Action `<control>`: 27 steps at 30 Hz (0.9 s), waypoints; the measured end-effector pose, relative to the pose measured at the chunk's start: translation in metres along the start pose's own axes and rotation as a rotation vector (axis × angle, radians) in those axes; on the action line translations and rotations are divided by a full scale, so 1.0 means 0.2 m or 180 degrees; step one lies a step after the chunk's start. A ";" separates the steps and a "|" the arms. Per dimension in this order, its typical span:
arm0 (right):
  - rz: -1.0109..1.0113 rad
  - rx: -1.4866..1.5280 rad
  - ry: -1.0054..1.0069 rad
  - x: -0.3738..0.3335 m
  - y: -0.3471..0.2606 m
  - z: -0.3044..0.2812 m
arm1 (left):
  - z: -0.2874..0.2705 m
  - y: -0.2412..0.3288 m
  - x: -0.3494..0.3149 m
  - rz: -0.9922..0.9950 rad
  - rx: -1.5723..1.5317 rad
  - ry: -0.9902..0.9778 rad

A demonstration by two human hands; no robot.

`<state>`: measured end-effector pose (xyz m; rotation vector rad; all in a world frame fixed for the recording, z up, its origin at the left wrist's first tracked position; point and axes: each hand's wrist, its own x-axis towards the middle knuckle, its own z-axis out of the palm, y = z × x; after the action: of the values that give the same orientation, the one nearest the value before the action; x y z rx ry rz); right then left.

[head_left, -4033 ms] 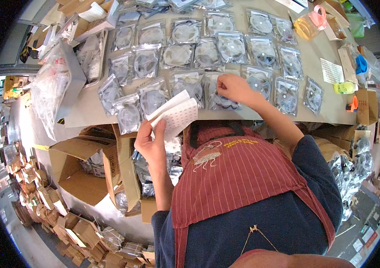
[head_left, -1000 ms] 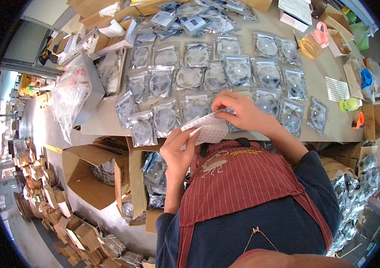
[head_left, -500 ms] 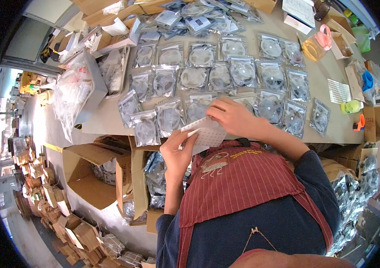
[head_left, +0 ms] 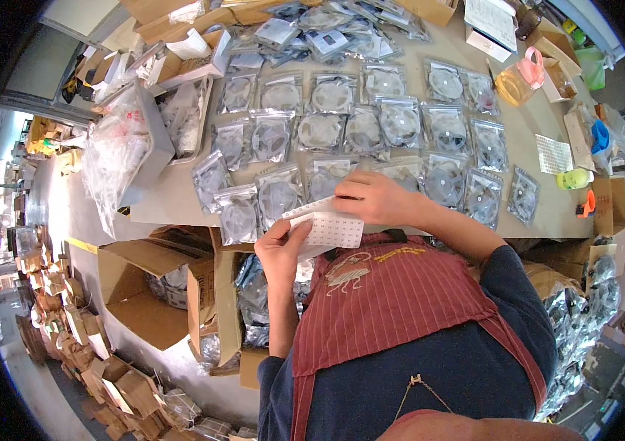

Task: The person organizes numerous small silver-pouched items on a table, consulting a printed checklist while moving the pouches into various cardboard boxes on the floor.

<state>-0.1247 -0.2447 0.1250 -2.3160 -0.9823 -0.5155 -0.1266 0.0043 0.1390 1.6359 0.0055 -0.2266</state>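
Note:
A white sheet of small round labels [head_left: 333,231], folded back along its upper part, is held over the table's front edge, just above my red striped apron. My left hand [head_left: 280,248] pinches its left side between thumb and fingers. At the sheet's upper right edge, my right hand [head_left: 376,197] is closed with curled fingers; its fingertips are partly hidden. Beyond both hands lie rows of clear zip bags with round, coiled contents, such as one bag [head_left: 279,192] near my left hand and another bag [head_left: 445,176] past my right wrist.
More bags [head_left: 320,40] are heaped at the back. To the left stands a grey bin [head_left: 156,147] with plastic film. A second label sheet [head_left: 554,154], a yellow-green bottle [head_left: 577,177] and a pink-lidded jug [head_left: 520,79] sit right. Open cardboard boxes [head_left: 147,312] are below the table.
Both hands have shifted slightly left with the label sheet. The sheet has tilted so its printed face shows more fully.

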 end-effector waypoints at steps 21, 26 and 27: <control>0.2709 -0.1419 -0.1680 0.13 1.03 0.03 | -0.41 -0.08 0.04 -0.0198 -0.0689 0.1084; 0.3071 0.1039 -0.0660 0.38 1.28 0.09 | -0.40 -0.07 0.11 -0.0175 -0.0800 0.1249; 0.3170 0.1293 -0.0607 0.41 1.31 0.12 | -0.39 -0.06 0.12 -0.0167 -0.0803 0.1280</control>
<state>0.1271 -0.3352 0.0602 -2.1492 0.0817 0.2916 -0.0927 0.0799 0.1289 1.4065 0.3697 0.0648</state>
